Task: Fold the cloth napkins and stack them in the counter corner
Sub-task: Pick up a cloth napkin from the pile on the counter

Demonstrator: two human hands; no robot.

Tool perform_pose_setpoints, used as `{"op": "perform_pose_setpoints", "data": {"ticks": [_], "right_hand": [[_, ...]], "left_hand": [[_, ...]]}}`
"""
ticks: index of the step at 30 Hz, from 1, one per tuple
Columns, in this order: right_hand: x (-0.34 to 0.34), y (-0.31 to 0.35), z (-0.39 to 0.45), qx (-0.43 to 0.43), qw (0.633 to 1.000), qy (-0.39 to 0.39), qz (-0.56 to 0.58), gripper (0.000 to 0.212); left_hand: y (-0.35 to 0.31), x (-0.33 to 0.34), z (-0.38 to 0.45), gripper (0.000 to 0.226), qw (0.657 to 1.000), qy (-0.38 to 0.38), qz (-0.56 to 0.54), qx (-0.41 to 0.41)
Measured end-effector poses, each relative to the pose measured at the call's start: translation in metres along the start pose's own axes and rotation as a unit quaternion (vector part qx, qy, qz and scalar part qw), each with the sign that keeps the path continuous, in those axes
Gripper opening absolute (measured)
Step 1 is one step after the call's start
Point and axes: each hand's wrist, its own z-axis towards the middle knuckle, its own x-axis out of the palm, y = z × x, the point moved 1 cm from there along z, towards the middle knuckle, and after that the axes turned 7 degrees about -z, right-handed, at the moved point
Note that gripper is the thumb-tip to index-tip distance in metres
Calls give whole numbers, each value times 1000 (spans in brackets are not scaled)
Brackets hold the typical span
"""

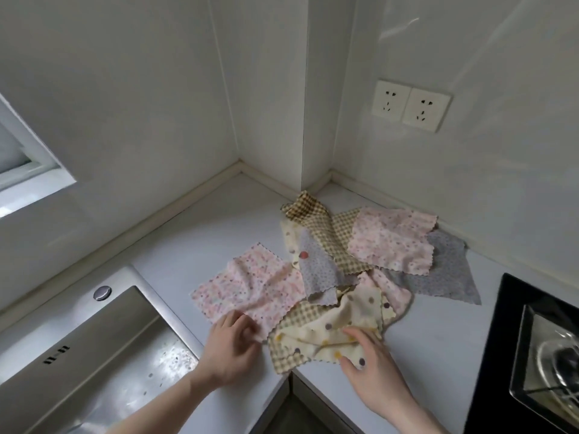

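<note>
A loose heap of cloth napkins lay unfolded on the white table [188,245], spread out from the wall corner toward the front edge. The left hand [230,349] rested on the near corner of a pink floral napkin [250,286], its fingers [247,327] curled and pinching that corner's edge. The right hand [372,368] lay on a cream polka-dot napkin [338,327], its fingers [354,335] spread and its thumb under the near edge, so it gripped the cloth loosely. That cream napkin sat crumpled on top of a tan gingham napkin [288,321] at the table's front edge. Behind them a grey dotted napkin [316,264] overlapped a second gingham napkin [316,223] that reached the wall corner. A second pink floral napkin [391,239] lay to the right near the wall, on top of a larger grey napkin [445,277]. A steel sink [94,355] was set in at the left, and a black hob [532,339] at the right. A double wall socket [410,104] hung above the heap. No writing or brand could be read anywhere.
</note>
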Motion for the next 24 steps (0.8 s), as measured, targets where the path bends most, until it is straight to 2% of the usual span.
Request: {"op": "perform_pose_setpoints", "data": {"ticks": [2, 6, 9, 14, 19, 24], "right_hand": [[20, -12, 13, -34, 999, -30, -22, 40], [58, -44, 27, -102, 977, -161, -99, 38], [69, -52, 29, -123, 961, -209, -132, 37], [81, -59, 30, -159, 939, -259, -163, 40], [83, -59, 31, -174, 925, -284, -184, 46], [87, -61, 30, -163, 930, -292, -156, 45]], "left_hand": [[4, 8, -3, 19, 999, -36, -2, 32], [13, 21, -8, 9, 994, -62, 14, 85], [20, 25, -7, 7, 990, -81, 14, 111], [31, 32, -7, 6, 982, -113, 21, 149], [43, 38, -3, 17, 976, -130, 27, 170], [45, 41, -2, 7, 971, -162, 46, 169]]}}
